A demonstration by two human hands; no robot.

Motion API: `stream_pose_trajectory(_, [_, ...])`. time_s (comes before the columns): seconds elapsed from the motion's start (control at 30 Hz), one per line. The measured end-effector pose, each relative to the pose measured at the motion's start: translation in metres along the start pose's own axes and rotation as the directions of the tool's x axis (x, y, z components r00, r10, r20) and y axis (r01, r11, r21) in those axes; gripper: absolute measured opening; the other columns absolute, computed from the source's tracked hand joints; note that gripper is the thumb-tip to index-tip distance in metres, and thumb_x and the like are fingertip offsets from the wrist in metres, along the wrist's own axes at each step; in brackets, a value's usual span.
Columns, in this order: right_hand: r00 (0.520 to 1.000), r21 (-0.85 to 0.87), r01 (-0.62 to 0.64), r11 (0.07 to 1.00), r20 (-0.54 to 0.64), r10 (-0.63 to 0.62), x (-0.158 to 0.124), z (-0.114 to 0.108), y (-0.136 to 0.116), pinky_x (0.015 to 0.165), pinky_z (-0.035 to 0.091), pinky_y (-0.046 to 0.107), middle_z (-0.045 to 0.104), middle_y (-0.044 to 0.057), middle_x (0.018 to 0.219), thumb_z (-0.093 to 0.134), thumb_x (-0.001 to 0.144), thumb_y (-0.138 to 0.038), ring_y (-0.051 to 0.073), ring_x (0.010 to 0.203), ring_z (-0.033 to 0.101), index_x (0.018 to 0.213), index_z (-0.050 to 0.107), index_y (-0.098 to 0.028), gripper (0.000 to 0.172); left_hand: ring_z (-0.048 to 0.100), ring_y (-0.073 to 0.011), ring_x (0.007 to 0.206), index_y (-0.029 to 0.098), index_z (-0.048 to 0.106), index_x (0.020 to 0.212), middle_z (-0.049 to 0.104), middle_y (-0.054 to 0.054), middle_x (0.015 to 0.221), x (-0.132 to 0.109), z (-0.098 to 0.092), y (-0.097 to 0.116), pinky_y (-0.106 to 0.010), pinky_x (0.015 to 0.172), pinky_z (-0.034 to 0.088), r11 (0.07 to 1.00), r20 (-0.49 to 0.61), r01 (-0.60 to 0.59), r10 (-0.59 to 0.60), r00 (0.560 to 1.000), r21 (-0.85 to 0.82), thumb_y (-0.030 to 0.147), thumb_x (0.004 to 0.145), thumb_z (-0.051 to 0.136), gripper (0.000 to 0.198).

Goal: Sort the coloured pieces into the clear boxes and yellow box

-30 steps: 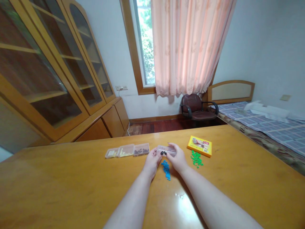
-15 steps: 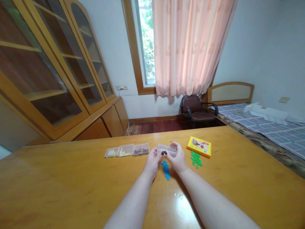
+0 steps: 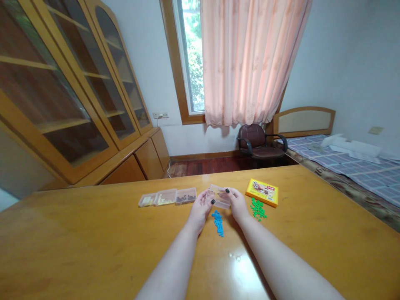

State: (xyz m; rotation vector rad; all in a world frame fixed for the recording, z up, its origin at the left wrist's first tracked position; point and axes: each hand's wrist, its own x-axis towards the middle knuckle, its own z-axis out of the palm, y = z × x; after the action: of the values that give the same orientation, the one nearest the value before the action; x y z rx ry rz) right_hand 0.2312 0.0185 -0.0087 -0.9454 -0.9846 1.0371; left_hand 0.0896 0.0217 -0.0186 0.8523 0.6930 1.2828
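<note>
Between my hands is a clear plastic box [image 3: 219, 197], tilted and held just beyond a pile of small blue pieces [image 3: 218, 223] on the table. My left hand [image 3: 200, 211] grips its left side, thumb on the near face. On the right side, my right hand [image 3: 238, 206] holds it with the thumb across the top edge. Small green pieces [image 3: 258, 209] lie to the right of my right hand, in front of a flat yellow box [image 3: 261, 192] with printed pictures.
Left of my hands, several clear plastic boxes stand in a row: one with dark pieces [image 3: 186, 196], others with pale pieces [image 3: 165, 198]. All rest on a wooden table [image 3: 93, 246]. Beyond its far edge are an armchair [image 3: 258, 141] and a bed [image 3: 353, 166].
The clear box has turned in my hands. My right thumb has moved from beside my left thumb to the box's right part. The piles and other boxes stay put.
</note>
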Motion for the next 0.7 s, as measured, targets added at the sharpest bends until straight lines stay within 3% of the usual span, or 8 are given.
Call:
stream_pose_trajectory(0.17, [0.986,0.191,-0.129,0.973,-0.078,0.146,0.006,-0.003,0.004,0.068,0.051,0.037,0.069,0.012,0.082,0.051,0.07,-0.057,0.023,0.071,0.065,0.076,0.066,-0.014,0.046,0.044,-0.0209,0.117,0.021,0.053,0.107,0.047,-0.008,0.128,-0.004,-0.001,0.002,-0.035,0.099,0.035,0.996,0.037,0.045,-0.042,0.998,-0.079,0.026,0.061,0.072,0.05])
stream_pose_trajectory(0.33, [0.963,0.224,-0.23,0.947,-0.09,0.255,0.011,-0.009,0.009,0.065,0.051,0.036,0.069,0.013,0.075,0.046,0.074,-0.055,0.022,0.065,0.065,0.079,0.066,-0.012,0.047,0.054,-0.0197,0.106,0.024,0.05,0.112,0.05,-0.008,0.125,-0.002,-0.002,0.003,-0.036,0.095,0.039,0.997,-0.027,0.072,-0.073,0.997,-0.036,0.029,0.07,0.064,0.044])
stream_pose_trajectory(0.7, [0.952,0.221,-0.286,0.932,-0.042,0.302,0.023,-0.02,0.025,0.067,0.051,0.036,0.069,0.015,0.08,0.032,0.081,-0.052,0.023,0.077,0.066,0.085,0.062,-0.013,0.049,0.058,-0.0149,0.098,0.026,0.049,0.117,0.057,-0.008,0.114,-0.002,-0.003,-0.001,-0.031,0.089,0.044,0.984,-0.077,0.149,-0.141,0.987,0.101,0.022,0.069,0.066,0.051])
